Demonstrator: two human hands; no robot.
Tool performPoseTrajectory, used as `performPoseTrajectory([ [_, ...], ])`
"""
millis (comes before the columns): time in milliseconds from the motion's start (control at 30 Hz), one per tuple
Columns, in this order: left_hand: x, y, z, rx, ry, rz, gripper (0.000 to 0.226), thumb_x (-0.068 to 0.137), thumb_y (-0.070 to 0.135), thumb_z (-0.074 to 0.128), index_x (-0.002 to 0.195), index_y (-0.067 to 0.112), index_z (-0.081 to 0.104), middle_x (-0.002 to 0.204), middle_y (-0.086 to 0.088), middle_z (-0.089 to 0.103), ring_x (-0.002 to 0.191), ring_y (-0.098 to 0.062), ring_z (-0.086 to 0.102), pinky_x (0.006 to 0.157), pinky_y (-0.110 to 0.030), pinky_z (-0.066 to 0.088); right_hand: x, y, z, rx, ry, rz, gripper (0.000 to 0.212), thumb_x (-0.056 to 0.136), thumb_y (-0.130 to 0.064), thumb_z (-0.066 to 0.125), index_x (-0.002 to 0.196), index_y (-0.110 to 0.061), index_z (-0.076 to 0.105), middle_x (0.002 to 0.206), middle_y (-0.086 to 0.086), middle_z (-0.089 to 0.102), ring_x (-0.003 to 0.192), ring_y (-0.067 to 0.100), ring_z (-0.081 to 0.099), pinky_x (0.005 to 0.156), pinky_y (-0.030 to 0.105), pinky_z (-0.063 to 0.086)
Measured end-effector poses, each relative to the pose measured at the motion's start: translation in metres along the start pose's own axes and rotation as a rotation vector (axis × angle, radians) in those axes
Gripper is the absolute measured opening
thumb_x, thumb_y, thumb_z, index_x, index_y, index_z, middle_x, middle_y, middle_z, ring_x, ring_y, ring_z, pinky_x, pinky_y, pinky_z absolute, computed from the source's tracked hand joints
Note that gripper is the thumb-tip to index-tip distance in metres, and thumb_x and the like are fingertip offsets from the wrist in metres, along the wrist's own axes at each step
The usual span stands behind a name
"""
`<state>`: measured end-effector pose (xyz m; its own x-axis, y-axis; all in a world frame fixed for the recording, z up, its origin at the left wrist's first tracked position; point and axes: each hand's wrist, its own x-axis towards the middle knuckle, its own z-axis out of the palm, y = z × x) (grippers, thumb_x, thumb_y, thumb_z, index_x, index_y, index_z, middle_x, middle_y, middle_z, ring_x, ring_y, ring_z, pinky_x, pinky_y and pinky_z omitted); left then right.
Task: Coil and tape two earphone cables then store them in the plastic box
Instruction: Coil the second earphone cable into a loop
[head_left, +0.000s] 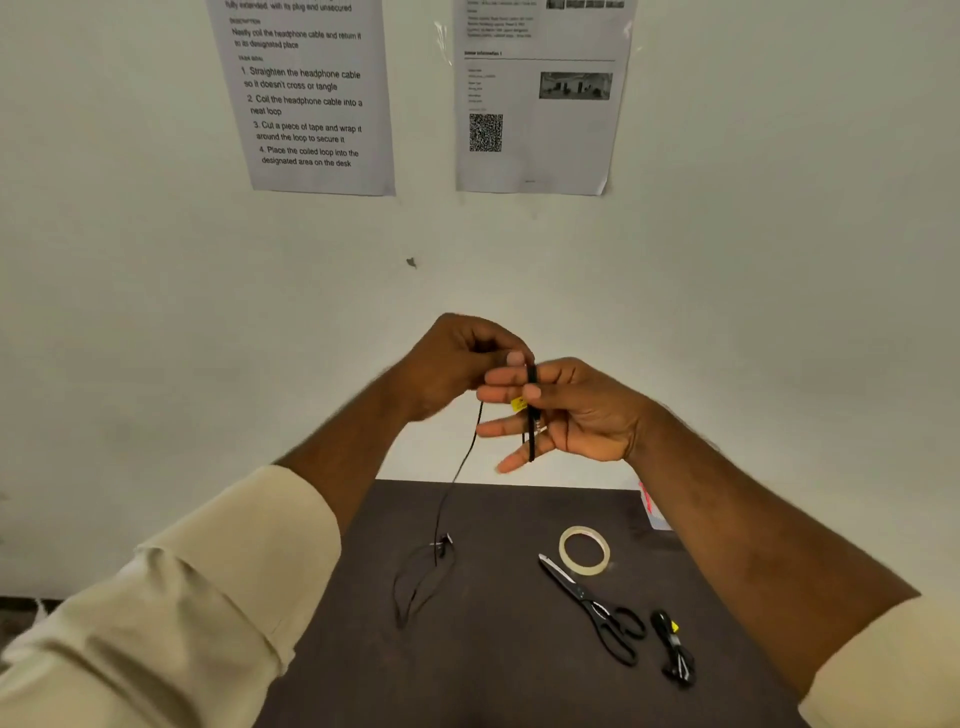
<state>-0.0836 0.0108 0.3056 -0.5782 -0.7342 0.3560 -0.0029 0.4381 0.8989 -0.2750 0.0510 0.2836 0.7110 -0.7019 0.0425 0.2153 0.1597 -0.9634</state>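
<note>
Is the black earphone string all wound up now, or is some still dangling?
Partly wound. The black earphone cable loops around the right hand fingers, but its tail dangles to the dark table.

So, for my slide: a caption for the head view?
Left hand winds earphone cable around right hand fingers above scissors and tape roll.

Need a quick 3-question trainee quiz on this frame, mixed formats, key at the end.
1. True or false: the scissors lie on the dark table beside the tape roll.
2. Around which hand is the earphone cable being wound? A) left hand B) right hand
3. Fill in: the left hand pinches the ____.

Key: 1 true; 2 B; 3 cable.
</note>
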Motion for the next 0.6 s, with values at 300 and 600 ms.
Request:
performPoseTrajectory([
  [300,-0.014,-0.054,0.045,-0.504,0.106,-0.254,0.013,0.089,0.016,0.064,0.091,0.010,0.075,0.077,-0.009,0.067,0.066,-0.020,0.064,0.069,-0.040,0.058,0.022,-0.034,-0.001,-0.001,0.204,-0.282,0.029,0.088,-0.015,0.060,0.115,-0.015,0.070,0.122,0.008,0.067,0.116,0.033,0.061,0.081,0.050,0.055],
  [600,-0.026,-0.066,0.011,-0.028,0.072,-0.278,0.012,0.078,0.019,0.079,0.083,0.009,0.078,0.060,-0.007,0.062,0.053,-0.019,0.057,0.053,-0.030,0.055,0.016,-0.014,-0.022,-0.821,0.391,0.025,0.020,0.092,-0.016,0.063,0.108,-0.023,0.072,0.113,-0.021,0.068,0.110,0.001,0.062,0.080,0.026,0.053],
])
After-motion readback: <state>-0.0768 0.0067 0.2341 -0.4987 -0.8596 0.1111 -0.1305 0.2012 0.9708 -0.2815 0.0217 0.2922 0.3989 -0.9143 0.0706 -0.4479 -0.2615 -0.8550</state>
